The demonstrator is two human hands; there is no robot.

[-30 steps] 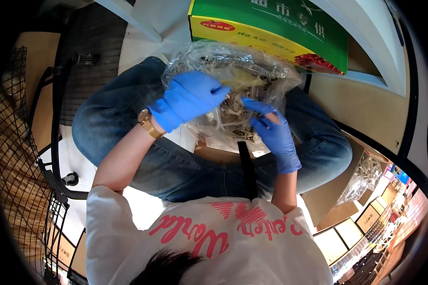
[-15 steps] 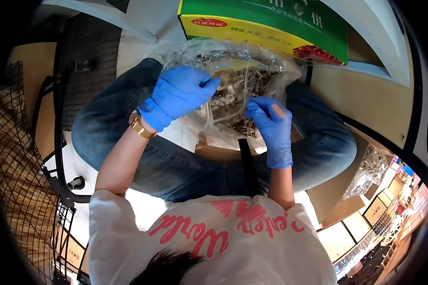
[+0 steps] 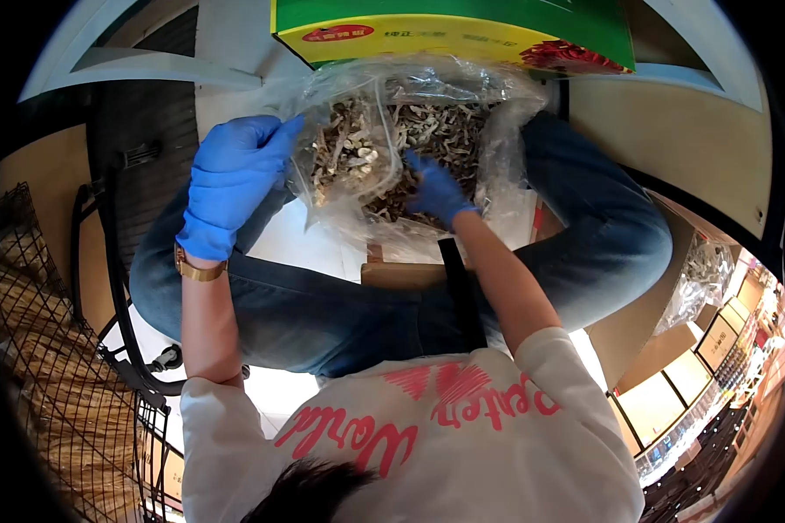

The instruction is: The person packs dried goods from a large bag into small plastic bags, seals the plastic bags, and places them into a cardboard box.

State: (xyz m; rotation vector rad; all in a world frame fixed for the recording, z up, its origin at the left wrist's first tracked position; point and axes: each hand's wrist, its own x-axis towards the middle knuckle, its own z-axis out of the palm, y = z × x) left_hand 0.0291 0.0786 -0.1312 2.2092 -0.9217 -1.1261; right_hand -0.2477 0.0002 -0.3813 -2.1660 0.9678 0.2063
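A large clear plastic bag (image 3: 506,166) lies open between the crossed legs, full of dried brown strips (image 3: 445,131). Over its left part is a smaller clear bag (image 3: 351,157) with paler dried pieces inside. My left hand (image 3: 240,179), in a blue glove, is closed on the small bag's left edge. At the middle of the large bag, my right hand (image 3: 440,190), also gloved in blue, reaches down onto the dried strips with its fingers apart. Some of its fingertips are blurred against the strips.
A green and yellow box (image 3: 462,35) stands beyond the bags. A cardboard piece (image 3: 406,275) lies near the lap. To the left is a black wire basket (image 3: 70,375); at the right, an open carton (image 3: 645,322) with clear plastic.
My left hand has moved left with the small bag's edge, spreading that bag out to the left. My right hand has gone left and down onto the loose strips, its fingers now apart.
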